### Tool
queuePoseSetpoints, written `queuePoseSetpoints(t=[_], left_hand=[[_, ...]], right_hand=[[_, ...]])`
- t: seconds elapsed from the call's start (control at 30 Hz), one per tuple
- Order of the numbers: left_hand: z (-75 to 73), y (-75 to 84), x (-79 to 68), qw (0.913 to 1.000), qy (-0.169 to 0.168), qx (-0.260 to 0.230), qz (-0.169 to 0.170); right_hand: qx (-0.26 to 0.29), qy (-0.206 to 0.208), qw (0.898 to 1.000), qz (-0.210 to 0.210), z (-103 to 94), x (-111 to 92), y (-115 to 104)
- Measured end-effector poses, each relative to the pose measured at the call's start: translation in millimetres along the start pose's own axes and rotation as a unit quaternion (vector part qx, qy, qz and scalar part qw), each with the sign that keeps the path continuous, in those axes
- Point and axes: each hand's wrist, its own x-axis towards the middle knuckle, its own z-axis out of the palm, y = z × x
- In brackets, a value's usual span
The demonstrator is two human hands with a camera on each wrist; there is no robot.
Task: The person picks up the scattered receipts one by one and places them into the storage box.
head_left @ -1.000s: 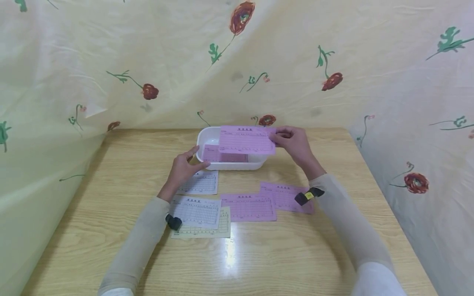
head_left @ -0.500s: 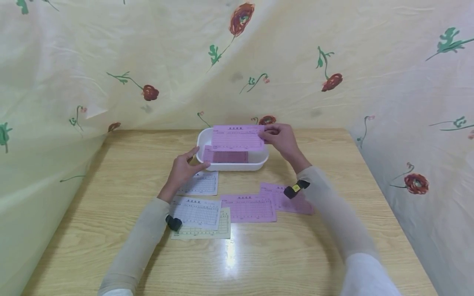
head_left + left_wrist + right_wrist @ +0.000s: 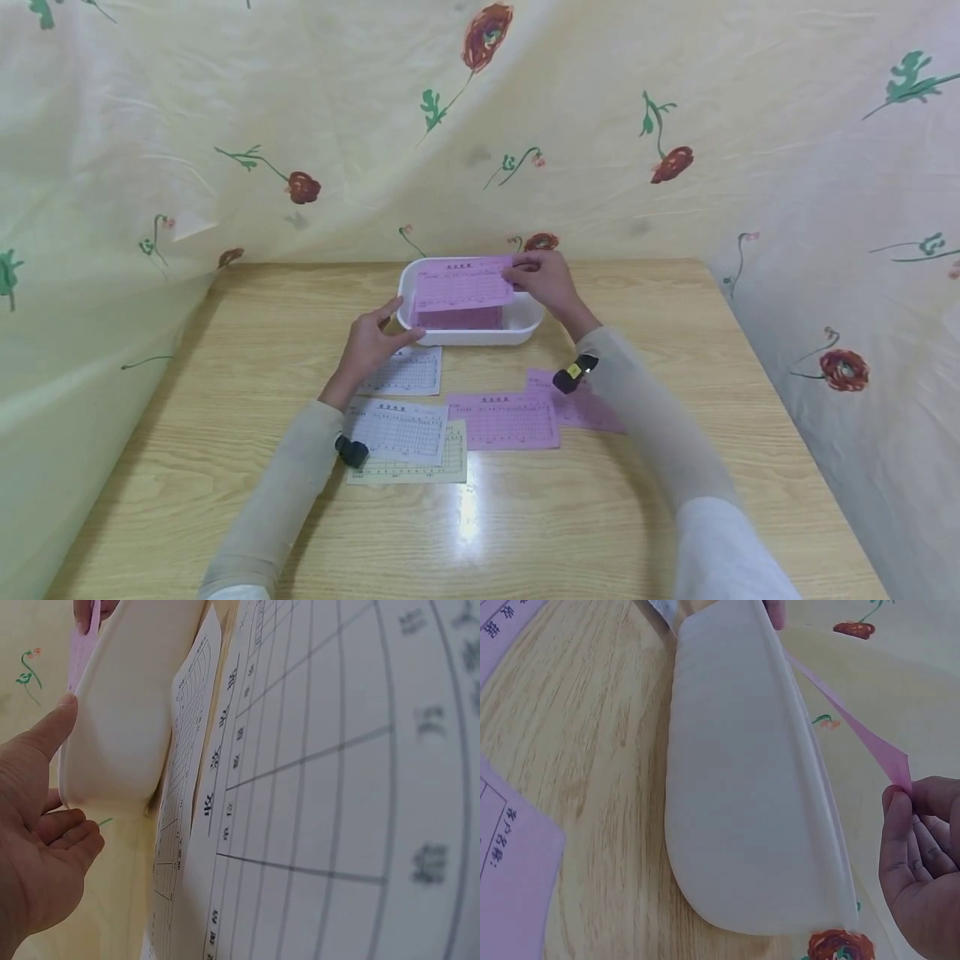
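A white plastic tray point(image 3: 480, 337) stands toward the back of the table. My right hand point(image 3: 547, 279) pinches the right edge of a pink receipt slip point(image 3: 461, 286) and holds it tilted over the tray's left and middle part. In the right wrist view, thumb and forefinger grip the slip point(image 3: 890, 761) above the rim. Another pink slip point(image 3: 465, 320) lies inside the tray, partly hidden by the held one. My left hand point(image 3: 366, 343) holds the tray's left end, thumb at the near rim and fingers round the end; the left wrist view shows the thumb point(image 3: 64, 716) on the rim.
On the wooden table point(image 3: 525, 525), two white slips point(image 3: 397, 429) and a yellowish slip point(image 3: 408, 473) lie front left of the tray, partly overlapping. Two more pink slips point(image 3: 502, 421) overlap in front. A floral curtain point(image 3: 360, 125) hangs behind and along both sides.
My right hand has moved left with the pink slip, from the tray's right side to over its left and middle part, lowering it slightly. The left hand stays put.
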Motion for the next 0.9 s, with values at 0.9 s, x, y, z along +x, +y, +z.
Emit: queuePoseSetpoints(t=[0.9], left_hand=[[0.9, -1.8, 0.8, 0.9999, -0.002, -0.006, -0.013]], right_hand=[[-0.047, -0.048, 0.997, 0.031, 26.6, 8, 11]])
